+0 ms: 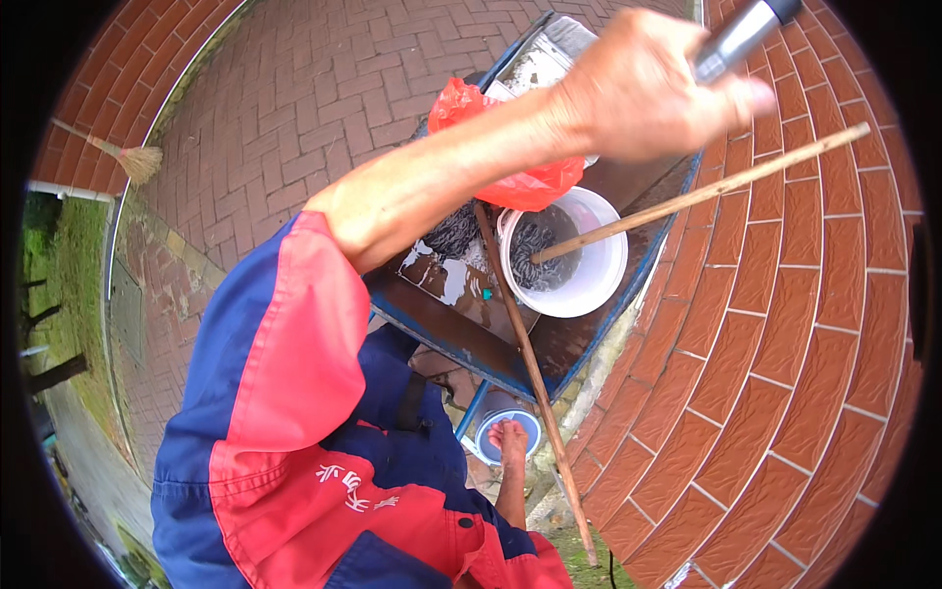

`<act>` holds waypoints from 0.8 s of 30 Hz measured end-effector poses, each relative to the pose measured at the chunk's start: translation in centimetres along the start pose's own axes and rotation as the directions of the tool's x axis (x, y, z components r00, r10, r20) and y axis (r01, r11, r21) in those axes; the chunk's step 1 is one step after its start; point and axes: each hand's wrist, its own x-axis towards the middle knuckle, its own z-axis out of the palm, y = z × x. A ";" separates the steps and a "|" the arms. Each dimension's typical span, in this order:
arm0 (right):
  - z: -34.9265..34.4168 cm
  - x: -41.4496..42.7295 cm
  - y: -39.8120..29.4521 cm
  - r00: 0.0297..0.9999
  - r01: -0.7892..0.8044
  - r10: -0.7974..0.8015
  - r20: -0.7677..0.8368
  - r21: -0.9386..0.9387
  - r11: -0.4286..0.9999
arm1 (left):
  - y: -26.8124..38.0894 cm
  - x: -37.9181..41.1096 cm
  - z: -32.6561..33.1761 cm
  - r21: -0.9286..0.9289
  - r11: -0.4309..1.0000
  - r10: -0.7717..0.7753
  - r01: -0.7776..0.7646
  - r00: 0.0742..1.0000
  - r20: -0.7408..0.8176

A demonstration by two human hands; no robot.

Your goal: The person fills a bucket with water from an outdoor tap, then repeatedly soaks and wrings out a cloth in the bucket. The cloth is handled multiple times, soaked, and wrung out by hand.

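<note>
My left hand (647,88), blurred, reaches across above the cart and grips a shiny metal tube (736,40) with a dark end that leaves the picture. My right hand (509,439) is low at a light blue bucket (536,442), over its opening; its fingers look curled, and whether it holds anything cannot be made out. Beneath my left forearm a red plastic bag (541,184) lies partly hidden. A white bucket (607,254) stands in the metal cart (441,327), with a wet grey string mop head (537,254) inside. Its wooden handle (706,190) leans out over the rim to the right.
A second wooden pole (526,346) crosses the cart's near edge, beside another grey mop head (455,230). A small teal piece (487,294) sits on the wet cart floor. A brick-tiled wall (773,368) rises close on the right. A straw broom (138,162) rests far left.
</note>
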 end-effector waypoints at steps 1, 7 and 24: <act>0.8 -0.1 -0.6 1.000 -0.016 0.015 -0.012 -0.007 1.000 | -0.3 1.2 1.4 -0.007 0.998 0.066 -0.066 0.998 0.000; 6.0 0.6 -9.2 0.989 0.049 -0.053 0.137 0.034 0.998 | 2.3 -7.6 5.3 0.008 0.964 0.259 -0.267 0.942 0.212; 20.4 -3.7 -39.4 0.589 -0.304 -0.348 0.730 0.599 0.741 | 4.8 -12.9 5.2 -0.331 0.883 0.396 -0.334 0.908 0.138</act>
